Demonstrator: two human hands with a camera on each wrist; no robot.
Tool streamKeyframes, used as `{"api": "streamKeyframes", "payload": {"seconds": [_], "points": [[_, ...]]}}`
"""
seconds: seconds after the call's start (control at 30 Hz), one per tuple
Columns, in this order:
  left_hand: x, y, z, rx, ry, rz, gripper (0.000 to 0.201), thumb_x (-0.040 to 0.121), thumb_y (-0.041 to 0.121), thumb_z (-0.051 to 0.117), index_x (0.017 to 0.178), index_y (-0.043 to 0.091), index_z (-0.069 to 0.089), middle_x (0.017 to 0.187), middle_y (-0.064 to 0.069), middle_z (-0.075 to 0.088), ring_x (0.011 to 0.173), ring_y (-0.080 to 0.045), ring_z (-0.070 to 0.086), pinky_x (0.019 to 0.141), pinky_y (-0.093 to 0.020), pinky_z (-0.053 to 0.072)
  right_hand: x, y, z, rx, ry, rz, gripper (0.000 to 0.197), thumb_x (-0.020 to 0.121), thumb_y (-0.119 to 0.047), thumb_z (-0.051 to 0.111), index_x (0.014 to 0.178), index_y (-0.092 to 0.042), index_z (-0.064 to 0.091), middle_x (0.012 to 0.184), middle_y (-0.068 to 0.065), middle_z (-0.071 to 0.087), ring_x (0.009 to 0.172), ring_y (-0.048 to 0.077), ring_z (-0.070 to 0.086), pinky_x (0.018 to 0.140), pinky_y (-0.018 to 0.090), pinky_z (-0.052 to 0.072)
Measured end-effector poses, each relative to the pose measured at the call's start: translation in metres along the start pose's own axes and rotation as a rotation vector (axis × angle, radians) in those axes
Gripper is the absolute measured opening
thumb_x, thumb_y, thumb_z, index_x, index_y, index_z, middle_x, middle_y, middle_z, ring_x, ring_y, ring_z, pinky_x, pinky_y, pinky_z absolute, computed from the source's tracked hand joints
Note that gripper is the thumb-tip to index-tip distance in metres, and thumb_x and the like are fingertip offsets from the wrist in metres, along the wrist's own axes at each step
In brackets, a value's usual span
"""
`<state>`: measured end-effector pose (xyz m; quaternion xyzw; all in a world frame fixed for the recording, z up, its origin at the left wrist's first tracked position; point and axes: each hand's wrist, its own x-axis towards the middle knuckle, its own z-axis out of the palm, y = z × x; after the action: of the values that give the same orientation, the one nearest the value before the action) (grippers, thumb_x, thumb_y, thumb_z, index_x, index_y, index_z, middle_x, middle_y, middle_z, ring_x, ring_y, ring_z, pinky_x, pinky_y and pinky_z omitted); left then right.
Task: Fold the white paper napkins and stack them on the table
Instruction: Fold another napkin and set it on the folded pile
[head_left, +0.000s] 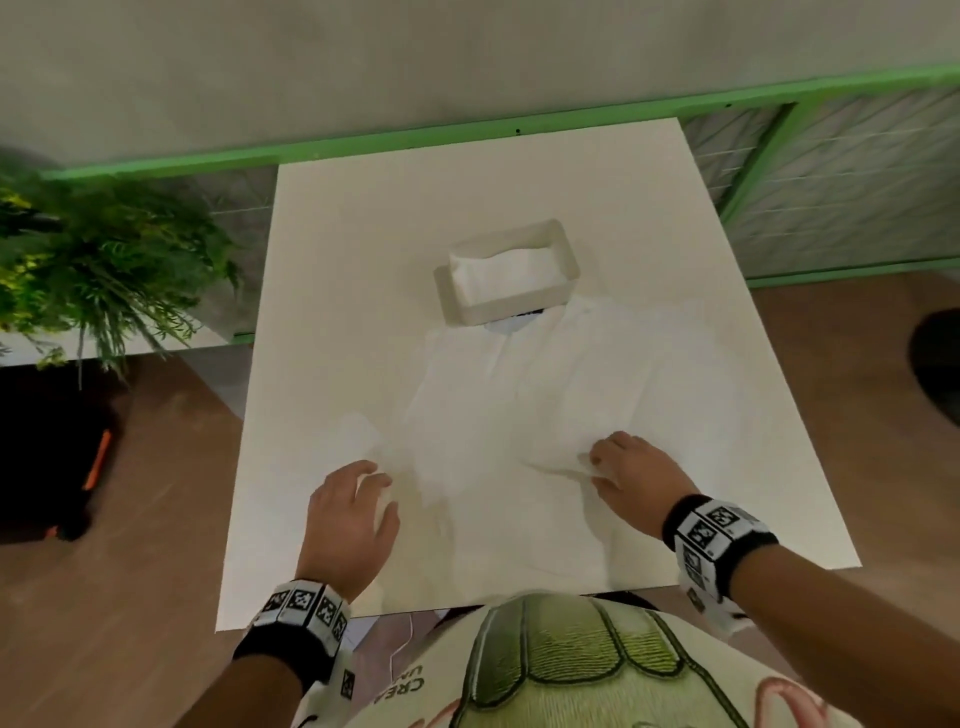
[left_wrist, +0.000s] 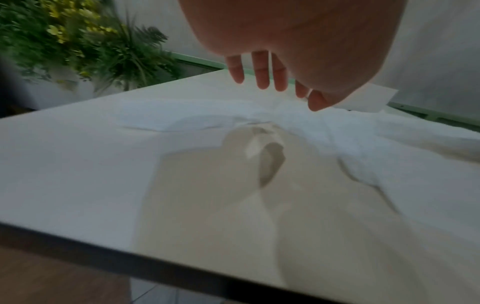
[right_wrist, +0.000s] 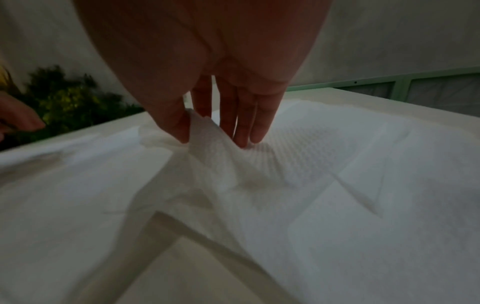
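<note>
Right hand (head_left: 628, 480) has its fingers (right_wrist: 241, 123) and thumb pinching a ridge of an opened white napkin (right_wrist: 298, 164) on the desk (head_left: 332, 260), probably to start a fold. Left hand (head_left: 350, 519) hovers just above another napkin (head_left: 363, 431), fingers straight and spread. Farther past both fingertips, a white holder (head_left: 457, 306) holds more napkins.

Shirt (head_left: 571, 670): upside-down letters "CREA", "UA"; rest unreadable.

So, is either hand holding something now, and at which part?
The right hand pinches a raised fold of a white napkin between thumb and fingers. The left hand hangs open above the table, holding nothing.
</note>
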<state>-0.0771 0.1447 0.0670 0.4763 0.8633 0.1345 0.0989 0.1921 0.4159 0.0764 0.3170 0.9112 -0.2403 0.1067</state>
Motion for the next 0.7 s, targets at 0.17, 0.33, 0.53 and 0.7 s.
{"api": "streamKeyframes", "payload": {"seconds": [0.17,0.33,0.53,0.7], "points": [[0.017,0.064,0.013,-0.11,0.017,0.16,0.028,0.088,0.034,0.054,0.104,0.017,0.07,0.118,0.0,0.06,0.109,-0.023,0.058,0.089,-0.04,0.049,-0.004,0.014,-0.018,0.22,0.007,0.027,0.016,0.099,-0.021,0.055,0.093,-0.01,0.065,0.085,0.003,0.065,0.077,0.023,0.059,0.073,0.035,0.049],[0.033,0.11,0.017,-0.204,0.071,0.308,0.014,0.091,0.023,0.057,0.095,0.016,0.069,0.102,0.007,0.062,0.097,-0.017,0.059,0.079,-0.04,0.051,0.002,0.022,-0.027,0.342,-0.015,0.092,0.016,0.092,-0.018,0.065,0.079,-0.008,0.063,0.07,-0.017,0.054,0.068,0.007,0.053,0.063,0.02,0.039],[0.042,0.142,0.013,-0.207,0.215,0.398,0.007,0.086,0.009,0.069,0.092,0.012,0.071,0.097,0.003,0.064,0.091,-0.018,0.06,0.077,-0.035,0.049,0.007,0.018,-0.036,0.422,-0.061,0.13,0.035,0.077,-0.018,0.08,0.066,-0.02,0.047,0.068,-0.004,0.053,0.061,0.013,0.045,0.057,0.024,0.038],[0.04,0.156,0.013,-0.199,0.25,0.417,0.007,0.085,0.01,0.071,0.092,0.012,0.071,0.1,0.001,0.064,0.092,-0.021,0.06,0.077,-0.035,0.049,0.007,0.022,-0.043,0.51,-0.061,0.13,0.031,0.084,-0.028,0.076,0.068,-0.018,0.05,0.066,-0.008,0.05,0.061,0.007,0.045,0.058,0.019,0.036]]}}
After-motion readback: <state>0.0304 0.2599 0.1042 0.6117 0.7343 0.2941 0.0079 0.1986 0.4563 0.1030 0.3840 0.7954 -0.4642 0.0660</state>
